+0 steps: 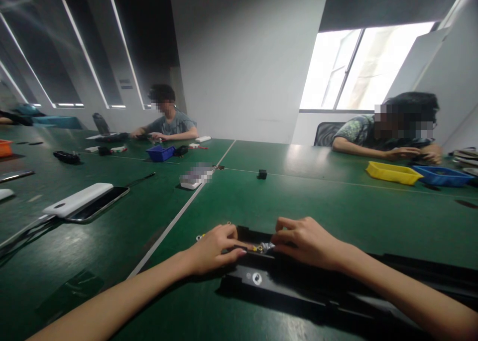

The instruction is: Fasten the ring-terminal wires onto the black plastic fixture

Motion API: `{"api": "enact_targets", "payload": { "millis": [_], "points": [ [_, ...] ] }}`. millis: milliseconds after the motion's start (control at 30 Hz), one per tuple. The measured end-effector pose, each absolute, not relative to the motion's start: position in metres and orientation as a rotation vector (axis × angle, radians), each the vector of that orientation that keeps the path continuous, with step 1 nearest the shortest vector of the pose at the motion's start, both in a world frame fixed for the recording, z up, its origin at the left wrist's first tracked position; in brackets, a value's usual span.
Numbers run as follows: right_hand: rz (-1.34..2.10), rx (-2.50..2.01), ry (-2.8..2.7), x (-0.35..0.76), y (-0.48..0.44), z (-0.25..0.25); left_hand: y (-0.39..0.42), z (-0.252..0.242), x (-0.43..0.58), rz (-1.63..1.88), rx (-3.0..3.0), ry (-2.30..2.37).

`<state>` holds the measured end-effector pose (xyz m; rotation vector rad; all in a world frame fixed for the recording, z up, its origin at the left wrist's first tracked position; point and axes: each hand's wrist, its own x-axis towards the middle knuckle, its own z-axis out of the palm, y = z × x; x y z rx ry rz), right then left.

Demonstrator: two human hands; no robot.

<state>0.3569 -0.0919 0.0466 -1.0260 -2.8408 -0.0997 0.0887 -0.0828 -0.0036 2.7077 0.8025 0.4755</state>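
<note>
A long black flat part (284, 281) lies on the green table (261, 201) just in front of me. My left hand (214, 249) rests on its left end, fingers curled and pressed down beside small yellow and metal bits (261, 247). My right hand (306, 241) sits on the part's top edge, fingers bent in a pinch over those same bits. What the fingertips grip is too small to make out. Several tiny loose pieces (201, 236) lie on the table left of my left hand.
A white power bank (78, 199) and a phone (100, 204) lie at left. A small black cube (262, 174) sits mid-table. Yellow tray (394, 173) and blue tray (442, 175) stand at right by a seated person; another person sits far left behind a blue bin (160, 153).
</note>
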Motion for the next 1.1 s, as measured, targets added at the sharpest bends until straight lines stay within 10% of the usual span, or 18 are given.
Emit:
{"api": "enact_targets", "payload": {
  "millis": [1100],
  "points": [
    [-0.009,-0.966,-2.835,0.359,-0.085,0.049,-0.084,-0.001,0.090,0.506,2.711,0.773]
  ]
}}
